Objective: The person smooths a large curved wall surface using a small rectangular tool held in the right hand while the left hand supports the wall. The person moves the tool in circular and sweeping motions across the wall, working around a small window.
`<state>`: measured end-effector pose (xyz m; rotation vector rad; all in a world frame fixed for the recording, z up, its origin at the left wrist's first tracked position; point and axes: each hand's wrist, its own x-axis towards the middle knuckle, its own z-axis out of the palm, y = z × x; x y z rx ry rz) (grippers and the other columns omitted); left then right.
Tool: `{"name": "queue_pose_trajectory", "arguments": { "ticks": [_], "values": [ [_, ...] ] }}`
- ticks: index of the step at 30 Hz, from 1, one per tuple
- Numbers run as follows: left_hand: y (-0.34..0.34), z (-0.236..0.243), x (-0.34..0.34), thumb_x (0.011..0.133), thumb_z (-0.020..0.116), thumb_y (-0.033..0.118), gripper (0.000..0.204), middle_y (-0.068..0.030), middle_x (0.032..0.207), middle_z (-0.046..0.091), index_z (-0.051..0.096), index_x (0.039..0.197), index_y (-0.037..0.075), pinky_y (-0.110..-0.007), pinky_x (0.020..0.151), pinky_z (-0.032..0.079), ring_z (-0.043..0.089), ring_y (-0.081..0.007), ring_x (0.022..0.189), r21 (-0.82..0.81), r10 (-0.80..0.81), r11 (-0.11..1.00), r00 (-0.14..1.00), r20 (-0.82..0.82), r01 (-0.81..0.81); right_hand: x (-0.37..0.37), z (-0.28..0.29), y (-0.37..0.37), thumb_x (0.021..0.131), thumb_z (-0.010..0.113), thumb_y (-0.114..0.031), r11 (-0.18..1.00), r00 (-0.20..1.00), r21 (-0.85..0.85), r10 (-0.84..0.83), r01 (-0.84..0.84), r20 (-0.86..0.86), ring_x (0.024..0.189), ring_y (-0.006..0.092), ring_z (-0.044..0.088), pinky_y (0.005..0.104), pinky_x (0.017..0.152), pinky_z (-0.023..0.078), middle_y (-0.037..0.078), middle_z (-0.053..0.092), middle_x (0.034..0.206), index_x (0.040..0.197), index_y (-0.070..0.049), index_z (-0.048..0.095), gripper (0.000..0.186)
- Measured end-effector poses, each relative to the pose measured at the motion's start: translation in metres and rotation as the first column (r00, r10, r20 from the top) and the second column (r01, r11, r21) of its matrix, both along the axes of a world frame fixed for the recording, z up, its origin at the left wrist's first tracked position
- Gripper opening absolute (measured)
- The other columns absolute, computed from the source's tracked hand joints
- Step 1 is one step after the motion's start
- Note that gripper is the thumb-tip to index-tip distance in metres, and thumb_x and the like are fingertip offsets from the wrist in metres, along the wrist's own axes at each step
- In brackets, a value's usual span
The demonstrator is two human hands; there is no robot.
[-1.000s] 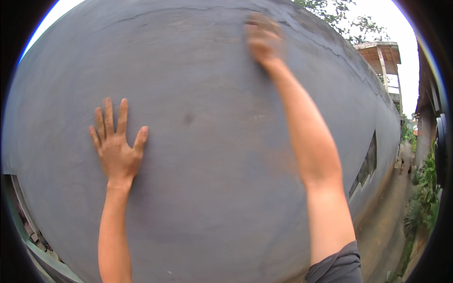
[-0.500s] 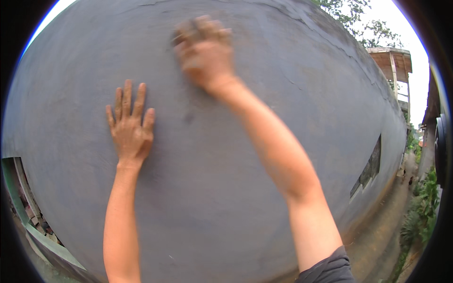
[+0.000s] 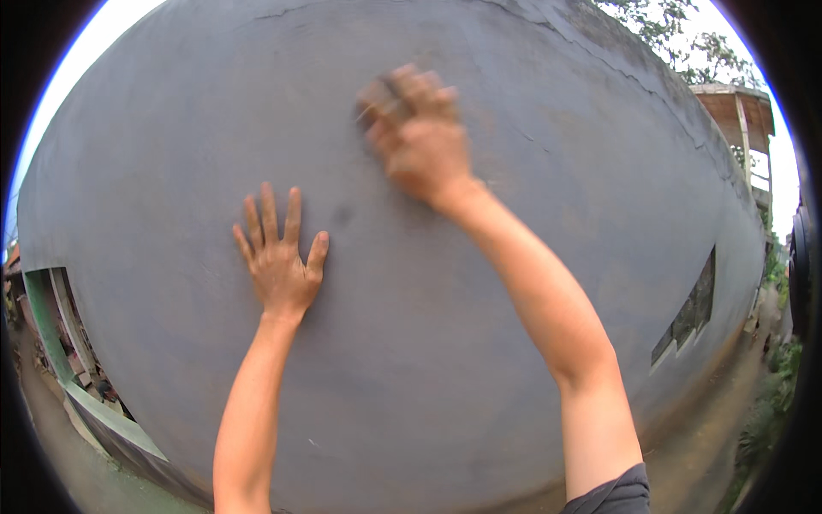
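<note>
A large grey plastered wall (image 3: 445,343) fills most of the view. My left hand (image 3: 282,270) lies flat against it, fingers spread, with nothing in it. Higher up and to the right, my right hand (image 3: 424,141) is at the wall, smeared by motion. Its fingers curl over a small dark brownish piece (image 3: 381,104) on their left side. The blur hides what kind of thing this is.
Cracks run along the wall's upper right. A slanted window opening (image 3: 687,308) is at the right, and a green-framed opening (image 3: 50,321) at the far left. A dirt path (image 3: 698,415) and plants (image 3: 771,411) line the right side.
Both hands have moved right and somewhat down along the wall. My right hand still grips the dark piece, and my left stays flat and spread. The view has shifted slightly.
</note>
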<state>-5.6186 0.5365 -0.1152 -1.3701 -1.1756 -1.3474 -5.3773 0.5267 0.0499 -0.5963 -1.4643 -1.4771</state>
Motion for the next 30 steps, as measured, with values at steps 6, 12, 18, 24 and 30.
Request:
{"name": "queue_pose_trajectory", "arguments": {
  "ticks": [6, 12, 18, 24, 30],
  "values": [
    [0.007, -0.003, -0.043, 0.104, 0.04, 0.075, 0.079, -0.0121, 0.179, 0.022, 0.035, 0.17, 0.031, -0.063, 0.132, 0.01, 0.013, -0.0385, 0.166, 0.079, -0.022, 0.997, 0.998, 0.06, 0.018, 0.099, 0.038, -0.005, 0.109, 0.054, -0.044, 0.999, 0.979, 0.048, -0.011, 0.021, -0.204, 0.155, 0.0431, 0.037, 0.0613, 0.127, 0.026, 0.017, 0.044, 0.166, 0.155, -0.034, 0.056, 0.047],
    [0.017, -0.009, -0.069, 0.099, 0.045, 0.081, 0.082, -0.007, 0.181, 0.018, 0.032, 0.169, 0.04, -0.065, 0.132, 0.011, 0.012, -0.0374, 0.166, 0.11, 0.02, 0.994, 0.999, 0.035, -0.024, 0.016, -0.034, -0.001, 0.108, 0.058, -0.04, 0.999, 1.0, -0.045, 0.003, -0.004, -0.016, 0.156, 0.0416, 0.036, 0.0571, 0.128, 0.028, 0.014, 0.042, 0.169, 0.156, -0.036, 0.055, 0.048],
    [0.004, 0.022, -0.124, 0.097, 0.04, 0.086, 0.082, 0.0021, 0.18, 0.02, 0.036, 0.167, 0.043, -0.06, 0.134, 0.008, 0.01, -0.0288, 0.167, 0.057, 0.073, 0.997, 0.946, -0.315, -0.058, 0.042, 0.009, -0.011, 0.108, 0.057, -0.042, 1.0, 0.976, -0.011, -0.001, -0.001, -0.219, 0.157, 0.0366, 0.036, 0.0538, 0.127, 0.029, 0.012, 0.043, 0.168, 0.154, -0.036, 0.058, 0.046],
    [0.022, 0.056, -0.162, 0.094, 0.041, 0.089, 0.083, 0.0057, 0.179, 0.022, 0.036, 0.165, 0.047, -0.056, 0.136, 0.013, 0.014, -0.0256, 0.166, 0.108, 0.041, 0.994, 0.943, -0.329, -0.006, -0.081, -0.025, 0.016, 0.107, 0.056, -0.045, 0.999, 0.98, -0.016, -0.039, 0.036, -0.193, 0.154, 0.0426, 0.038, 0.0579, 0.127, 0.026, 0.015, 0.045, 0.165, 0.153, -0.028, 0.059, 0.048],
    [0.031, 0.093, -0.241, 0.096, 0.04, 0.086, 0.082, 0.0038, 0.179, 0.024, 0.036, 0.167, 0.043, -0.056, 0.135, 0.015, 0.018, -0.0257, 0.166, 0.19, 0.133, 0.975, 0.989, -0.064, -0.118, -0.071, 0.007, 0.006, 0.106, 0.058, -0.039, 1.0, 0.993, -0.009, -0.028, 0.027, -0.119, 0.15, 0.0405, 0.044, 0.0578, 0.125, 0.032, 0.015, 0.05, 0.16, 0.152, -0.023, 0.056, 0.049]
  ]
}}
